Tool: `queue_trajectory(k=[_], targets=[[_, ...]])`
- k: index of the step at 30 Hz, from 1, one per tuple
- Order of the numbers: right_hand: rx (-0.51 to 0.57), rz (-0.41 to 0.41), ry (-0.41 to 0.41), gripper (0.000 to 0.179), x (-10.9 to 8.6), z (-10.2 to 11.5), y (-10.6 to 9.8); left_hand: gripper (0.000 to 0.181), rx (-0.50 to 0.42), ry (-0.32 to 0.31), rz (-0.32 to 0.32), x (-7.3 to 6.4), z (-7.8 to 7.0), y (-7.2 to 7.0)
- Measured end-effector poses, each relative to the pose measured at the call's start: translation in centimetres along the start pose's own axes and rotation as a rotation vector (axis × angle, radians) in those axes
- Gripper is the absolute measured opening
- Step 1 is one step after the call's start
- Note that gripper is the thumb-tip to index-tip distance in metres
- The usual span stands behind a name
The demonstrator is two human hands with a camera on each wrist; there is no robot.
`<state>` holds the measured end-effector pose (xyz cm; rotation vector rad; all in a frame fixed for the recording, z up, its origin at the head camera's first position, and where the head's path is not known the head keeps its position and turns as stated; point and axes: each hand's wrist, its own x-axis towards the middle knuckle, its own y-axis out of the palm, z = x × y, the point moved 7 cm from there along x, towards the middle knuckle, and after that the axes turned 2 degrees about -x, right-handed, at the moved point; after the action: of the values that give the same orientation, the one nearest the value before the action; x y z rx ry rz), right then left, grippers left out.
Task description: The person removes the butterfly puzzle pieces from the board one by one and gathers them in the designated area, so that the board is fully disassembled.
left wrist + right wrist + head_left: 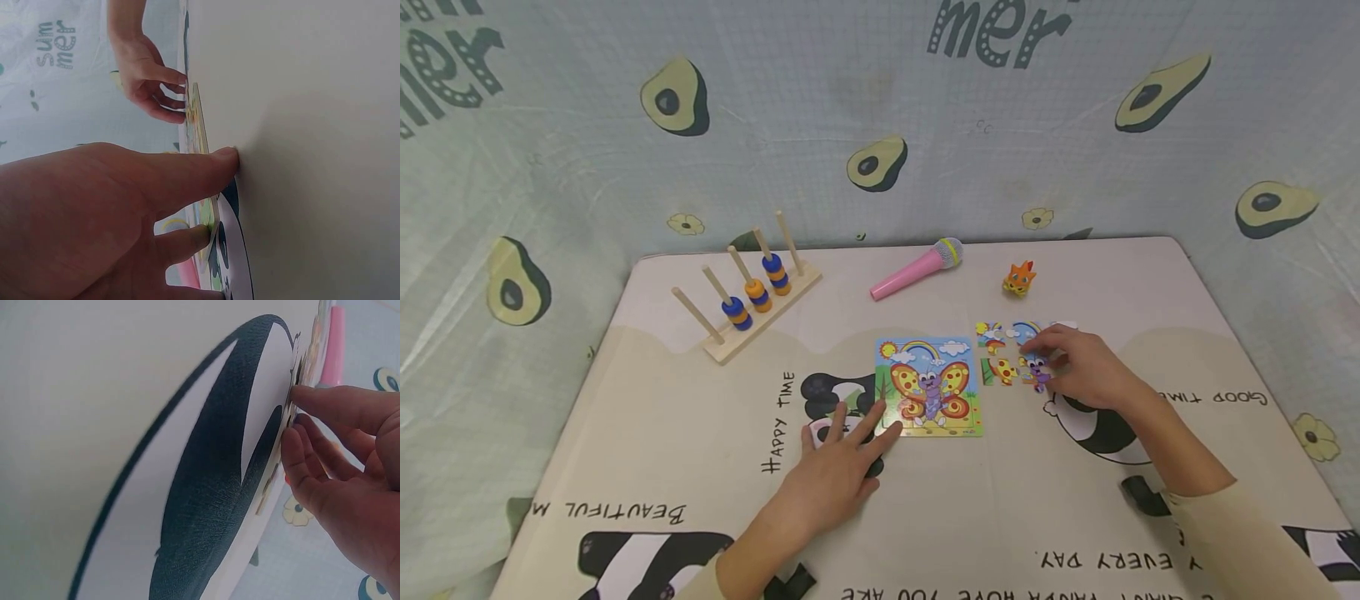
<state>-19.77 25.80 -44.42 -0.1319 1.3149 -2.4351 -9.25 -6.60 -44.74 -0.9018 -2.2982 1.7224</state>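
A square butterfly picture puzzle [929,387] lies flat on the table. My left hand [838,467] rests beside it with fingers spread, fingertips at its left edge and lower left corner. In the left wrist view, the thumb [187,175] reaches down to the tabletop by the board's edge. To the right of the board lie several loose puzzle pieces, among them a sun piece [989,333] and a yellow wing piece [1002,372]. My right hand [1086,367] grips a piece with the purple butterfly face [1036,368] between thumb and fingers, partly covering the pieces around it.
A wooden peg stand [763,312] with blue and orange rings is at the back left. Behind the puzzle lies a pink toy microphone [917,271], and a small orange toy figure [1018,278] stands behind the pieces. The panda-printed tablecloth [940,517] covers the table.
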Motion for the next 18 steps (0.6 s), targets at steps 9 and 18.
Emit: queue_trajectory(k=[9,18], targets=[[0.002,0.005,0.004,0.049,0.05,-0.07,0.08,0.068,-0.017,-0.001,0.004,0.00,0.07,0.13],[-0.011,-0.019,-0.001,0.048,-0.07,0.72,-0.12,0.067,-0.016,-0.004,0.004,0.01,0.06,0.16]])
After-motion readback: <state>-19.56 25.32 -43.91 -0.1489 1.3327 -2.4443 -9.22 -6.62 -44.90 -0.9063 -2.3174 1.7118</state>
